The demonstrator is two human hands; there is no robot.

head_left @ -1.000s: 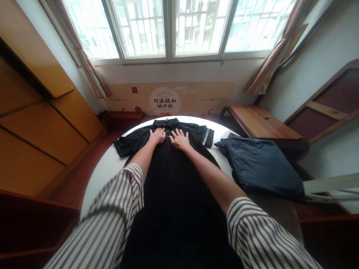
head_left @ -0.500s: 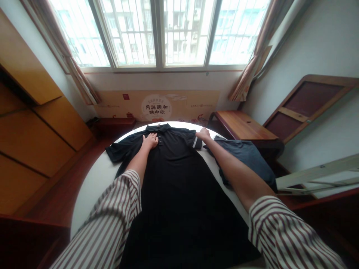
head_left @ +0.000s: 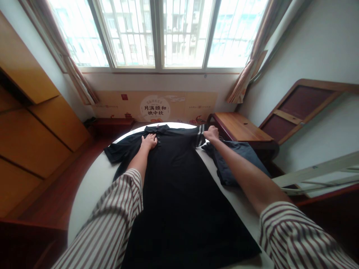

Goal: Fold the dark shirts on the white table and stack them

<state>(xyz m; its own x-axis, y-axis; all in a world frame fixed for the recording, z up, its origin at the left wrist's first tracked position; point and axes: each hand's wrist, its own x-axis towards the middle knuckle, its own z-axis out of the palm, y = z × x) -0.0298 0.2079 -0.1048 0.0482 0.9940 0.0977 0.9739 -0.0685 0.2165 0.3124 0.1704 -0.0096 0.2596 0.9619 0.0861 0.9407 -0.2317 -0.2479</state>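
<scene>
A long black polo dress [head_left: 179, 194] lies spread over a white round table [head_left: 86, 194], its collar at the far edge and its hem toward me. My left hand [head_left: 149, 141] rests flat on the chest beside the button placket, fingers spread. Closed on the cuff of the right-side sleeve, my right hand [head_left: 211, 133] holds it stretched outward, slightly raised. Two white stripes show on that sleeve near the cuff. The other sleeve [head_left: 116, 152] lies loose toward the left table edge.
A folded dark blue-grey garment [head_left: 238, 160] sits on the table's right side, under my right forearm. Beyond it stands a low wooden table [head_left: 238, 127]. A printed cardboard panel [head_left: 179, 106] leans below the window. Wooden cabinets [head_left: 33, 142] line the left.
My right hand has moved outward to the right, pulling the sleeve straighter so that its stripes show more. My left hand stays on the chest of the dress.
</scene>
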